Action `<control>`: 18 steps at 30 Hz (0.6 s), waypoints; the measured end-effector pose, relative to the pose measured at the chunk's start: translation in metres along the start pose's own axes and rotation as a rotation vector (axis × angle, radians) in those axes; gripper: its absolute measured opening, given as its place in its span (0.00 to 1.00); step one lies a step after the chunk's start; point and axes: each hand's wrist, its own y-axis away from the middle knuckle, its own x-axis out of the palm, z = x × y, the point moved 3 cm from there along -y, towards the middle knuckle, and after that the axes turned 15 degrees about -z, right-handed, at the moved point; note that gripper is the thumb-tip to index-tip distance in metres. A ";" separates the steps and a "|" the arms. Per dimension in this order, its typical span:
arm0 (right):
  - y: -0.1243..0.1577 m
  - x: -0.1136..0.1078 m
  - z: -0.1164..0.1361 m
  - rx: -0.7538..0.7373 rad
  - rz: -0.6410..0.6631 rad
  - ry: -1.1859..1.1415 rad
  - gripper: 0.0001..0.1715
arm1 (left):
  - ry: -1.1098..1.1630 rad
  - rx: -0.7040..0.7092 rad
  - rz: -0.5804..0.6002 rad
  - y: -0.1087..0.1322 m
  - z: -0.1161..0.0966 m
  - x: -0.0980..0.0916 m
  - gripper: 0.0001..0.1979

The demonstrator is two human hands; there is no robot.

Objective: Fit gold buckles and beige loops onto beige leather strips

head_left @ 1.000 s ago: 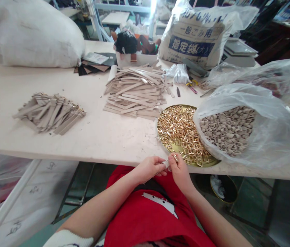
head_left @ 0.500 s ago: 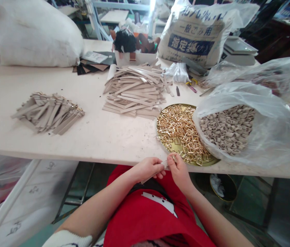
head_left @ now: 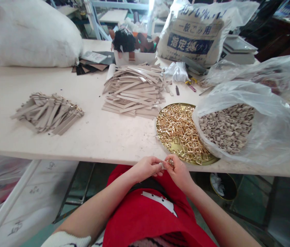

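My left hand (head_left: 148, 168) is closed on a beige strap (head_left: 161, 166). Only its end shows between the fingers; the rest is mostly hidden by the hand. Right beside it, my right hand (head_left: 179, 173) pinches a small gold buckle (head_left: 171, 163) against the strap end. Whether the strap passes through the buckle I cannot tell. Both hands are over my lap at the table's front edge. Just beyond them lies a round gold tray (head_left: 167, 146) heaped with gold buckles (head_left: 178, 125).
Beige loops (head_left: 228, 127) fill an open clear plastic bag (head_left: 270, 123) overlapping the tray. Loose straps (head_left: 134, 89) are piled mid-table. Straps with gold buckles (head_left: 49, 111) form a pile at left. Large white bags (head_left: 32, 34) and scissors (head_left: 191, 84) are farther back.
My right fingers have turned inward and drawn closer to my left fingers. Less of the strap shows between the hands, and more of the gold buckle does.
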 end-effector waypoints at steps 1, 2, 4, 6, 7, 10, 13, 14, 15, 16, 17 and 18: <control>-0.001 0.000 0.000 -0.009 0.033 0.004 0.10 | -0.013 0.007 0.003 0.001 0.000 0.000 0.14; -0.001 0.000 0.000 -0.022 0.070 0.006 0.10 | -0.029 0.014 0.004 0.001 0.000 0.000 0.14; -0.002 0.001 0.000 -0.057 0.140 0.017 0.10 | -0.076 0.030 -0.006 0.003 0.000 0.000 0.14; -0.002 0.000 0.000 -0.092 0.175 0.035 0.11 | -0.115 0.055 -0.013 0.004 -0.001 0.000 0.14; -0.003 -0.001 0.000 -0.101 0.175 0.040 0.11 | -0.123 0.069 -0.013 0.005 -0.002 0.001 0.13; -0.003 -0.001 0.000 -0.075 0.141 0.028 0.11 | -0.109 0.114 0.014 0.006 -0.005 0.000 0.14; -0.003 0.000 -0.001 -0.009 0.128 -0.005 0.10 | -0.105 0.130 0.032 0.006 -0.004 -0.002 0.16; -0.003 0.001 -0.002 0.005 0.127 -0.016 0.10 | -0.105 0.127 0.030 0.006 -0.003 -0.002 0.16; -0.003 0.002 -0.002 0.013 0.127 -0.028 0.10 | -0.104 0.121 0.022 0.006 -0.003 -0.003 0.16; -0.003 0.002 -0.003 0.017 0.128 -0.041 0.10 | -0.099 0.113 0.014 0.006 -0.002 -0.002 0.16; -0.003 0.002 -0.004 0.017 0.130 -0.054 0.09 | -0.091 0.105 0.005 0.006 -0.001 -0.002 0.15; -0.003 0.001 -0.005 0.016 0.134 -0.069 0.09 | -0.083 0.096 0.000 0.006 0.000 -0.001 0.15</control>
